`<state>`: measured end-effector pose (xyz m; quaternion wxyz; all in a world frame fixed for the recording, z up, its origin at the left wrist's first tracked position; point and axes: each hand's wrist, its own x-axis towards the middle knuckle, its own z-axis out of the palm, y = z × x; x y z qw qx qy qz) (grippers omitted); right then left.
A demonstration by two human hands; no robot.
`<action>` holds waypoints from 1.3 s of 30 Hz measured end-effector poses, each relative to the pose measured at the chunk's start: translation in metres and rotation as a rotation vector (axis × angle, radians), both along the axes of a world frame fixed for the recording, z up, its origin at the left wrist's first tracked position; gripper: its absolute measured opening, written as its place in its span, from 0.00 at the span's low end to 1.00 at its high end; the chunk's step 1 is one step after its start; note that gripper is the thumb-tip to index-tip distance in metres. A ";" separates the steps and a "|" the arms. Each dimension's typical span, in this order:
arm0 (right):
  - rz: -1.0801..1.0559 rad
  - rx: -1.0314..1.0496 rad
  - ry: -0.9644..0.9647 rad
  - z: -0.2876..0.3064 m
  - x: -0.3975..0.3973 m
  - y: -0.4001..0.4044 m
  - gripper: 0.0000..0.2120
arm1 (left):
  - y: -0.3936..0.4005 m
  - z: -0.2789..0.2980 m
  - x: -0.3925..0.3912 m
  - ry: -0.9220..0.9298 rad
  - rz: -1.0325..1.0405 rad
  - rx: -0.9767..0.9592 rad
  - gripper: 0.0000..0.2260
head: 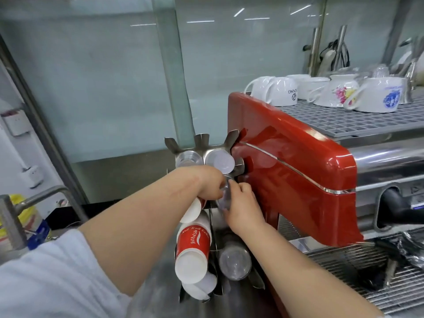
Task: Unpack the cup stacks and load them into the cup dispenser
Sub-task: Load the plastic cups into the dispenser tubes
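Cup dispenser (pixel 202 148) beside red espresso machine (pixel 293 171).

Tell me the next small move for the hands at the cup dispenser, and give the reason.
Probably ease the clear cup stack further down into its slot. Both the left hand and the right hand are closed around it at the top of the metal cup dispenser, beside the red espresso machine, and it does not look seated yet like the red paper cups lower down.

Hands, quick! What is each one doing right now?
Left hand: closed around the top of a clear cup stack at the dispenser.
Right hand: fingers closed on the same clear stack, pinching its side.
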<state>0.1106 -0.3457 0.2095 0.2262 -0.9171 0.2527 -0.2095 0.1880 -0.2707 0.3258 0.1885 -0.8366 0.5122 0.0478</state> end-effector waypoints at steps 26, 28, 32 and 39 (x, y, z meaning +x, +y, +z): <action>0.180 -0.426 0.613 0.185 -0.032 0.067 0.17 | 0.128 0.100 0.001 0.134 0.276 -0.124 0.20; 0.219 -0.442 0.608 0.191 -0.034 0.074 0.17 | 0.145 0.099 0.004 0.199 0.314 -0.167 0.19; 0.287 -0.477 0.544 0.193 -0.040 0.092 0.19 | 0.189 0.092 0.003 0.183 0.328 -0.165 0.19; 0.468 -0.426 0.273 0.147 -0.056 0.127 0.17 | 0.253 0.044 -0.019 0.204 0.243 -0.212 0.21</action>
